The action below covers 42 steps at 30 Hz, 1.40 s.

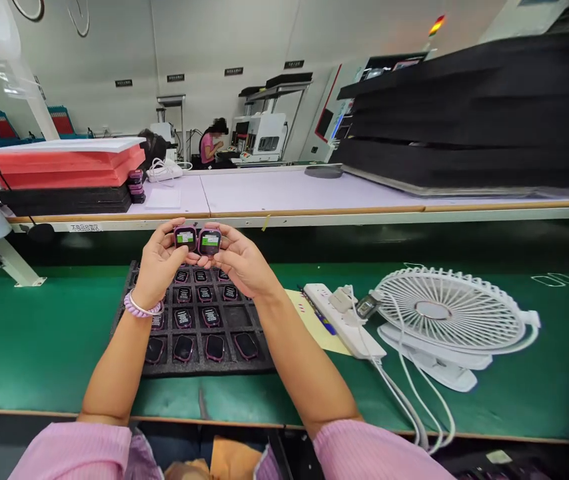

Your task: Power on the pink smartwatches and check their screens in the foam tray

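My left hand (158,261) is closed on a small pink-edged smartwatch body (185,237) with a lit screen, held up above the tray. My right hand (240,261) grips a second lit watch body (210,241) right beside the first, the two nearly touching. Below them a black foam tray (259,360) lies on the green mat, its pockets filled with several more watch bodies (183,318), some lit, some dark. A pink bead bracelet (140,309) circles my left wrist.
A white desk fan (447,315) lies tilted at right, beside a white power strip (345,320) with cables and a yellow sheet (314,327). Behind runs a white shelf with red foam sheets (64,167) and black foam stacks (469,113). Another person sits far back.
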Motion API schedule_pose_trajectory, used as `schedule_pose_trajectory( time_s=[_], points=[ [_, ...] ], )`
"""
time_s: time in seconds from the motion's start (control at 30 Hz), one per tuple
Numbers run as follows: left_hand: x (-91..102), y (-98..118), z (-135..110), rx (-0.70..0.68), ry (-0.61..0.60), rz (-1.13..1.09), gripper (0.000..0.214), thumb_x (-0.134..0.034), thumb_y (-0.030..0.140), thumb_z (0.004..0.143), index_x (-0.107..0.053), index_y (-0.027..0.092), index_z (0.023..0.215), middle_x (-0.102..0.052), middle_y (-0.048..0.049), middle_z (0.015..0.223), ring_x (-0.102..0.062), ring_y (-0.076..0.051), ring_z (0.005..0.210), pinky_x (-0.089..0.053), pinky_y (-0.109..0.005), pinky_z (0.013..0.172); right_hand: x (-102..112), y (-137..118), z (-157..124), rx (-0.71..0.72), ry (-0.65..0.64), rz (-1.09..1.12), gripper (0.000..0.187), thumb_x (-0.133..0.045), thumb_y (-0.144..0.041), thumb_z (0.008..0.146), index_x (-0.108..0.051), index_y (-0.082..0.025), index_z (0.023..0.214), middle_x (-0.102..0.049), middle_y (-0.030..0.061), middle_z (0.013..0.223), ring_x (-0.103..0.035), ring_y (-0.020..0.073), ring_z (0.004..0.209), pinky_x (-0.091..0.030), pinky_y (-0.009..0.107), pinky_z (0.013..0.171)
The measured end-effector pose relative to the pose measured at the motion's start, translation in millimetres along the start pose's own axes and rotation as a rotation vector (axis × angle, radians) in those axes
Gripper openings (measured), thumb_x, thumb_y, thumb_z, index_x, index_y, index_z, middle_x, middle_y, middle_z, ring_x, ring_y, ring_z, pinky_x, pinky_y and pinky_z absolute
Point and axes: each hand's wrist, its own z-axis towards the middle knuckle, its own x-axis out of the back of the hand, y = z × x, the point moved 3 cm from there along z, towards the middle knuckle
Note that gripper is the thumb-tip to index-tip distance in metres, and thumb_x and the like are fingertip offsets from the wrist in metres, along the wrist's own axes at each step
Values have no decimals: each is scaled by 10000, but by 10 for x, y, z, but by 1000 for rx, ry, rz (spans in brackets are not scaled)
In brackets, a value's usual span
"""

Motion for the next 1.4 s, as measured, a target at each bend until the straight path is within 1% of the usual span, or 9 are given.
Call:
schedule_pose_trajectory(
  time_s=[0.17, 0.33, 0.47, 0.63, 0.8, 0.87, 1.07, 1.23, 1.4],
  points=[
    [54, -105, 0, 31, 60, -23, 527, -793, 249, 771, -600, 197, 1259, -729, -44, 1020, -710, -105, 637, -650, -228, 673, 19, 160, 37, -26, 1, 60, 537, -771, -212, 749, -589, -221, 1254, -719, 1, 943, -707, 151, 730, -598, 283, 714],
    [68, -168, 35, 35, 75, 5, 484, -834, 320, 763, -624, 188, 1179, -701, -8, 936, -666, -69, 568, -610, -173, 572, 43, 265, 61, -54, 13, 62, 498, -825, -372, 816, -598, -214, 1230, -700, 1, 899, -696, 159, 687, -596, 306, 679],
    [50, -194, 46, 36, 60, 14, 475, -840, 306, 761, -624, 189, 1168, -694, 1, 914, -672, -70, 567, -614, -170, 575, 79, 315, 74, -58, 23, 60, 537, -852, -439, 809, -600, -216, 1227, -692, -3, 875, -691, 163, 675, -598, 317, 681],
    [39, -223, 46, 25, 43, 22, 474, -773, 251, 794, -609, 192, 1235, -716, -27, 989, -707, -90, 620, -638, -193, 630, 119, 314, 89, -40, 32, 75, 522, -851, -408, 804, -598, -227, 1223, -699, -2, 901, -688, 157, 685, -595, 310, 695],
    [47, -225, 44, 41, 36, 23, 492, -712, 235, 833, -584, 197, 1307, -737, -49, 1040, -727, -109, 665, -664, -237, 686, 127, 291, 85, -38, 35, 70, 543, -811, -329, 758, -591, -239, 1247, -701, -5, 928, -692, 173, 714, -600, 345, 739],
    [40, -222, 43, 49, 32, 17, 484, -716, 243, 838, -588, 199, 1302, -740, -49, 1035, -732, -116, 661, -668, -243, 680, 131, 296, 88, -36, 41, 67, 533, -807, -326, 760, -593, -235, 1240, -697, -7, 924, -687, 168, 703, -598, 339, 729],
    [17, -233, 42, 38, 44, 55, 415, -757, 291, 850, -637, 194, 1235, -744, -41, 1010, -719, -102, 614, -655, -212, 627, 152, 322, 104, -4, 79, 27, 499, -846, -434, 804, -607, -212, 1182, -677, -13, 852, -646, 131, 617, -549, 265, 597],
    [22, -222, 32, 27, 16, 76, 422, -735, 304, 880, -625, 218, 1279, -745, -48, 1064, -734, -113, 664, -665, -230, 670, 133, 273, 68, 7, 69, -21, 518, -841, -390, 790, -604, -225, 1219, -679, 0, 912, -663, 150, 678, -576, 291, 649],
    [25, -163, -2, 33, 18, 80, 407, -725, 291, 889, -630, 222, 1279, -748, -44, 1066, -737, -121, 669, -662, -232, 659, 129, 185, 15, 22, 52, -56, 507, -816, -362, 795, -593, -229, 1232, -686, 8, 949, -668, 159, 705, -591, 310, 676]
  ],
)
